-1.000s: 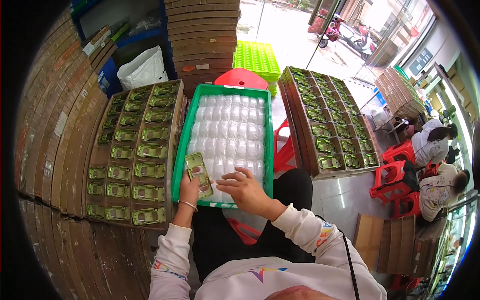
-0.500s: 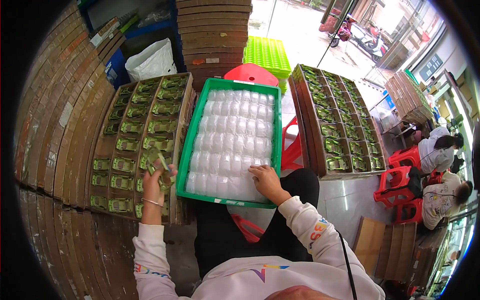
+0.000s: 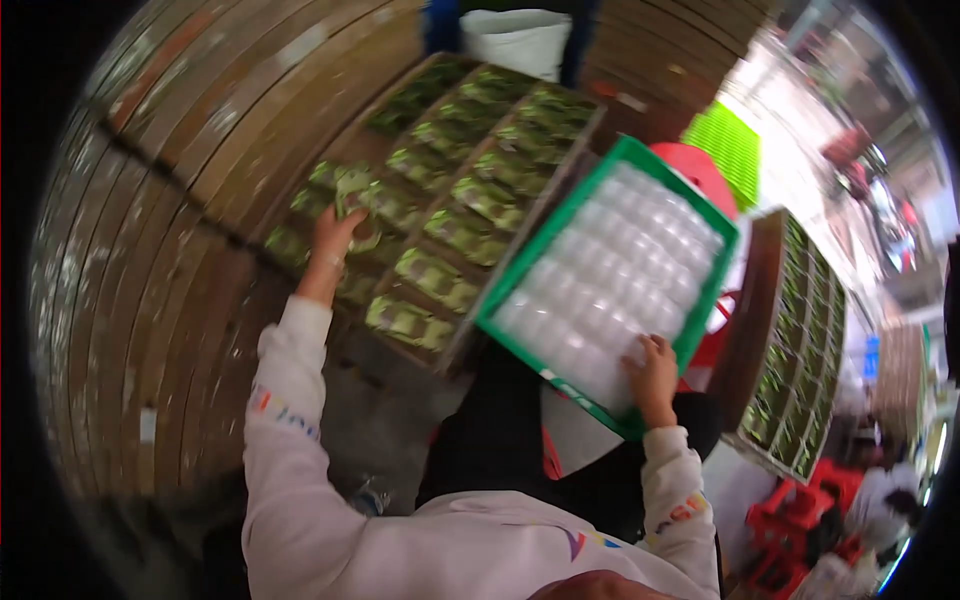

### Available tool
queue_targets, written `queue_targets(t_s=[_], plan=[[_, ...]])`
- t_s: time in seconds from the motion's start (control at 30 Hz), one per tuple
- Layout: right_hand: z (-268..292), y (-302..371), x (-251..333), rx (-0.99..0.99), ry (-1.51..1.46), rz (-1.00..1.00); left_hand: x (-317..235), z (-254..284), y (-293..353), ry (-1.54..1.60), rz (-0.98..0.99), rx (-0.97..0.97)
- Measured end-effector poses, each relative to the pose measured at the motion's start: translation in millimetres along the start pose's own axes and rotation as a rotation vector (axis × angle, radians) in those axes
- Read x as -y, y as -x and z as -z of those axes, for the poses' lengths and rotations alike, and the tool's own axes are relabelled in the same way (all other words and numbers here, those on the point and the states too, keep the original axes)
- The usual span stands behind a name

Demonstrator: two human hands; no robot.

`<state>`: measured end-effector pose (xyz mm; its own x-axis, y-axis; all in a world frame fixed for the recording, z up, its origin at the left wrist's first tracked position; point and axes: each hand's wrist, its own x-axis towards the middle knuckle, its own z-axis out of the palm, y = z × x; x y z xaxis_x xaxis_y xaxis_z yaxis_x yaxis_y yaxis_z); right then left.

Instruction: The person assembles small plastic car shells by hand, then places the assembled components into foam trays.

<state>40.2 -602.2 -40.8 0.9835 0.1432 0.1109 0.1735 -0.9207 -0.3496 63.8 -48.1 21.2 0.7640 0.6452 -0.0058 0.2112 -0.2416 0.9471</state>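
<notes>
Head view: through blur, I see the left hand (image 3: 333,236) grasping a green car shell (image 3: 352,183) by its fingertips, at the left side of a partitioned brown tray (image 3: 528,223). The right hand (image 3: 653,375) rests on white wrapped packs (image 3: 610,270) inside a green bin (image 3: 553,238); whether it grips, I cannot tell.

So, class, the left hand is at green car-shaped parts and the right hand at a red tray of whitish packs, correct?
Not red: the head view shows a green tray of whitish packs at the right hand. The left hand is at green car-shaped parts.
</notes>
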Motion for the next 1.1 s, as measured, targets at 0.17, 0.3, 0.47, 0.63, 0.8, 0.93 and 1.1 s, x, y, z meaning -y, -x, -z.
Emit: queue_targets(t_s=[0.17, 0.3, 0.47, 0.63, 0.8, 0.93, 1.1], plan=[[-4.6, -2.9, 2.2, 0.033, 0.064, 0.044, 41.0, 66.2, -73.8, 0.179, 0.101, -0.134], [-6.3, -8.5, 7.5, 0.057, 0.023, 0.068, 64.6, 119.4, -135.9, -0.189, 0.022, -0.252], [-2.5, -10.1, 6.5, 0.073, 0.034, 0.039, 46.6, 88.2, -161.2, -0.563, -0.324, -0.075], [-0.5, -9.2, 6.1, 0.085, 0.017, 0.015, -2.8, 26.8, -163.5, -0.741, -0.164, -0.183], [-0.3, -12.6, 12.8, 0.09, -0.023, 0.013, 19.0, 52.0, -223.2, -0.544, -0.403, -0.177], [1.1, -13.7, 11.4, 0.075, -0.027, 0.007, 19.9, 46.4, -249.6, -0.24, -0.074, -0.172], [2.6, -16.3, 14.5, 0.072, -0.053, -0.009, 47.8, -0.6, -260.2, -0.435, -0.243, -0.12]])
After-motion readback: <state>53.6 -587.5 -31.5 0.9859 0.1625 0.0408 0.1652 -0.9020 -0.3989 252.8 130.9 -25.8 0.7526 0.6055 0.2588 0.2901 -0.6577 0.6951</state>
